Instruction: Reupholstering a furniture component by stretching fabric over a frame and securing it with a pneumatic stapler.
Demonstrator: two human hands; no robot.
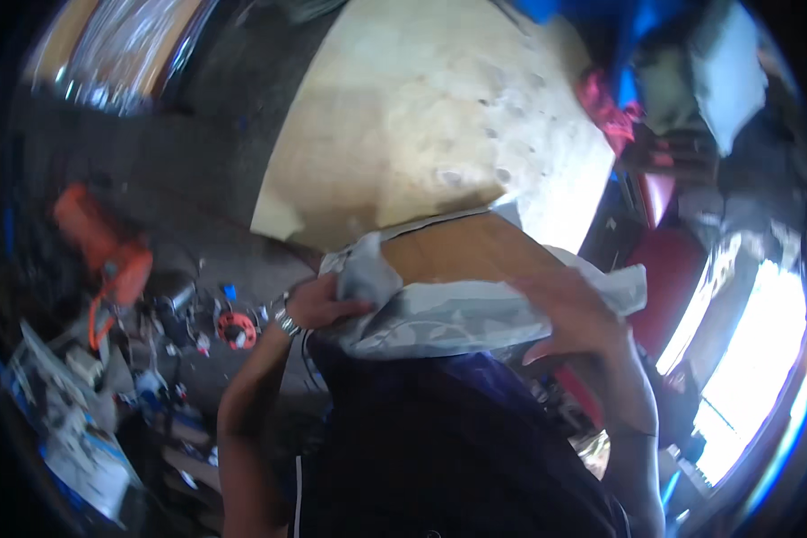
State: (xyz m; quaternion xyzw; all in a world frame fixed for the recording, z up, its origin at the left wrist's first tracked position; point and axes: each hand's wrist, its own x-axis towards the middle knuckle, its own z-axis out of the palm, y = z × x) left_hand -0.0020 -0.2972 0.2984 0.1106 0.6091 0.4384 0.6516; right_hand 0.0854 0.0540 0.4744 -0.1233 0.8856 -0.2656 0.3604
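Note:
A brown flat panel lies close in front of my body, on the near edge of a pale plywood sheet. Grey-and-white patterned fabric is folded over its near side and left corner. At that left corner my left hand, with a metal watch on the wrist, is closed on the fabric, thumb on top. Over the right part of the fabric is my right hand, blurred, its fingers stretched out and its thumb apart. Whether its fingertips press on the fabric or hover just above it, I cannot tell.
The plywood sheet spreads out ahead. An orange tool-like object and a round orange ring lie on the cluttered floor at left. Plastic-wrapped material stands far left. Pink cloth and a red surface are at right.

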